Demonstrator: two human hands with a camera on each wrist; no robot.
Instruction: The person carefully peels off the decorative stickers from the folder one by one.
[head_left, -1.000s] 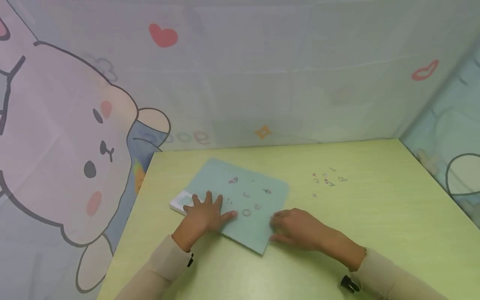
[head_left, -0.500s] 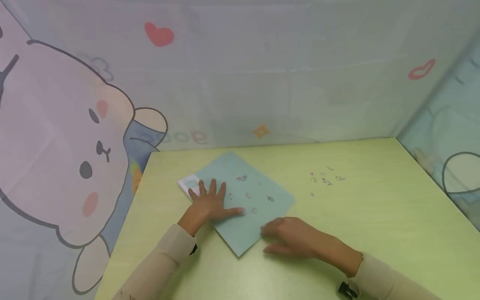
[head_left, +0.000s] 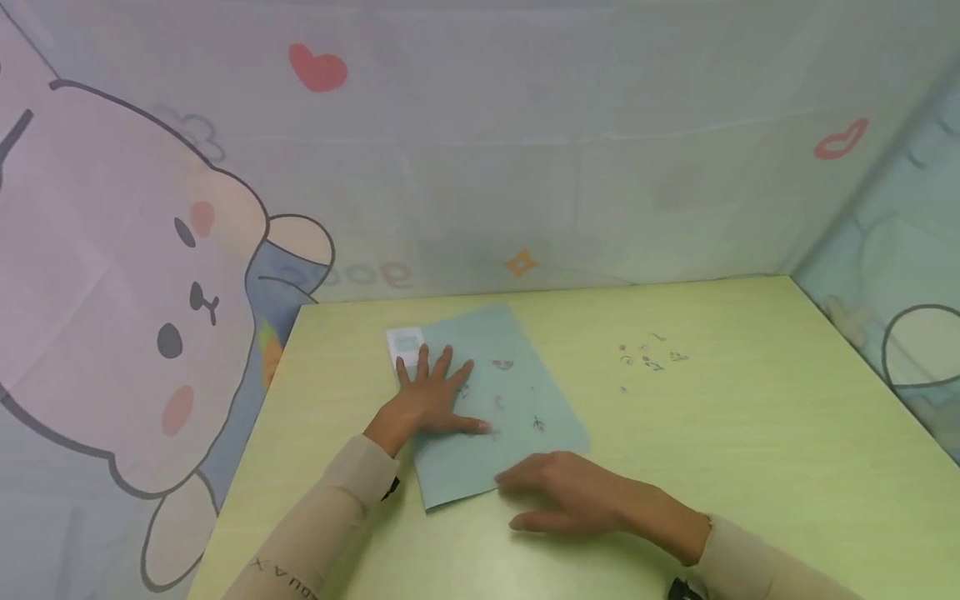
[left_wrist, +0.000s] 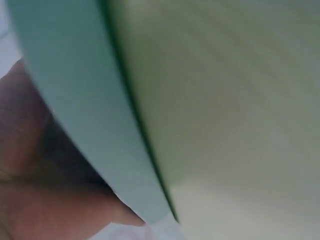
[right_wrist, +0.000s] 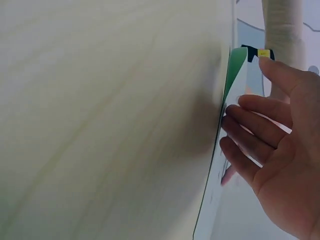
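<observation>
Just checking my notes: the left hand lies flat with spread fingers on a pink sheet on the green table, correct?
Not quite. The sheet is pale teal, not pink, as the head view shows. The left hand does lie flat on it, fingers spread, on the green table.

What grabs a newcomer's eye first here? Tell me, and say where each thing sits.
The teal sheet on the yellow-green table, dotted with tiny stickers. The left hand lies flat on its left part; the right hand touches its near edge. Behind, left, a big cartoon bunny fills the backdrop.
</observation>
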